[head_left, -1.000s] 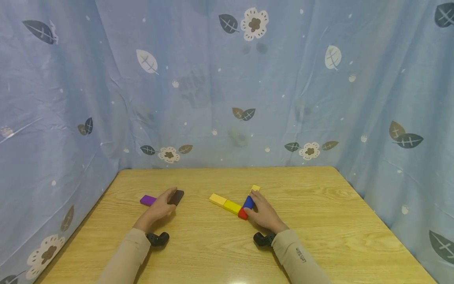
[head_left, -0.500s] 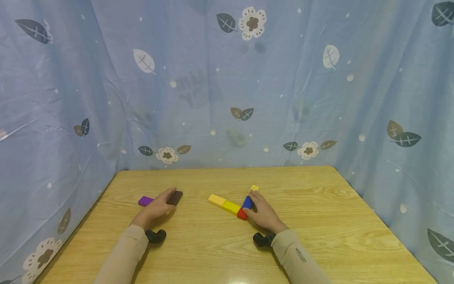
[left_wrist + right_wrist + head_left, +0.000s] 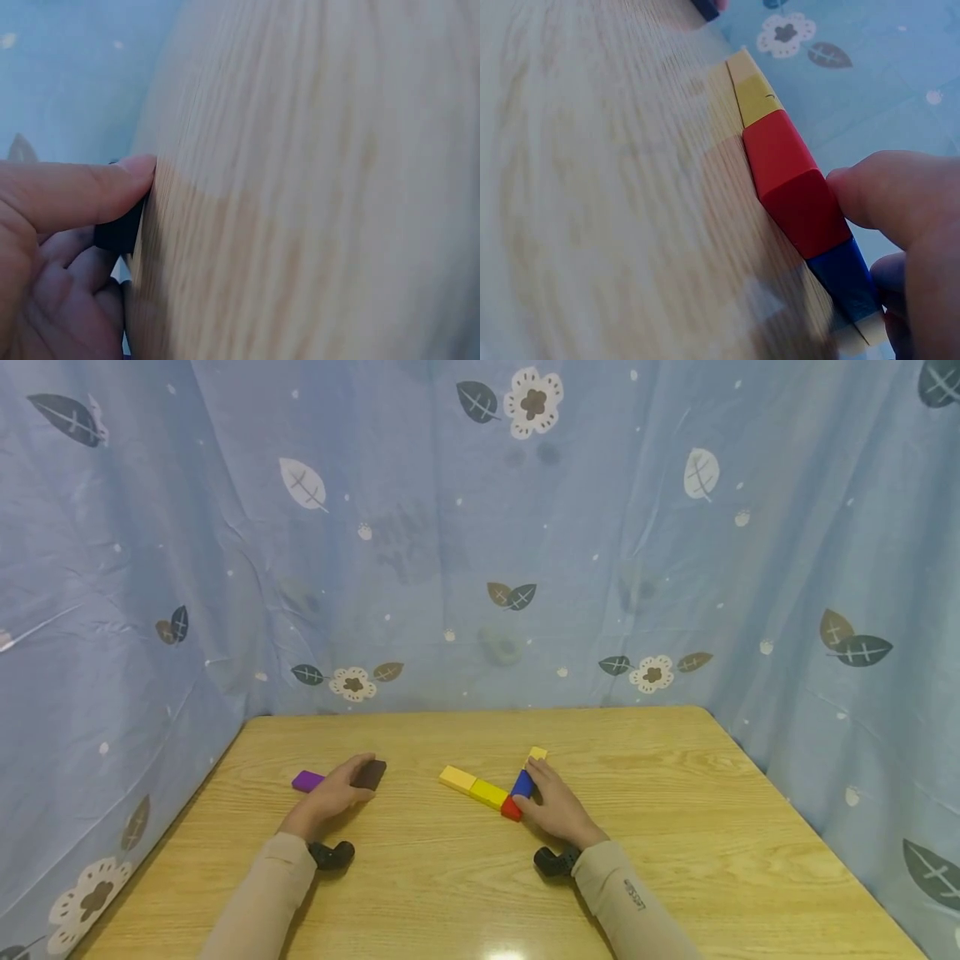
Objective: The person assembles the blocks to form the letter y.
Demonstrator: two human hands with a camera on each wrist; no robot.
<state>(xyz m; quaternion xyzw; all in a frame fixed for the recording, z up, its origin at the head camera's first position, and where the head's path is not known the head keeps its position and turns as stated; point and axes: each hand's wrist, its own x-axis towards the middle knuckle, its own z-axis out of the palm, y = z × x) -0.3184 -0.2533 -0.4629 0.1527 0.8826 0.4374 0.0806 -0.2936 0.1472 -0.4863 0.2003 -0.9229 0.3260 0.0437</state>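
Observation:
In the head view, my left hand (image 3: 330,792) holds a dark brown block (image 3: 372,774) between thumb and fingers. A purple block (image 3: 306,781) shows partly behind that hand. On the other side, blocks form a V: a light orange block (image 3: 457,779), a yellow one (image 3: 487,794) and a red one (image 3: 512,811) at the corner. From there a blue block (image 3: 522,784) and a pale yellow block (image 3: 537,752) run away from me. My right hand (image 3: 558,808) grips this second arm around the blue block, its thumb (image 3: 862,187) against the red block in the right wrist view.
The blocks lie on a wood-grain table (image 3: 435,877) with rounded far corners. A blue curtain (image 3: 420,543) with leaves and flowers hangs behind it and along both sides. A black wrist device (image 3: 332,855) sits at the left cuff, another black device (image 3: 556,862) at the right.
The head view shifts slightly. Both hands keep their places on the blocks, and the block layout looks the same.

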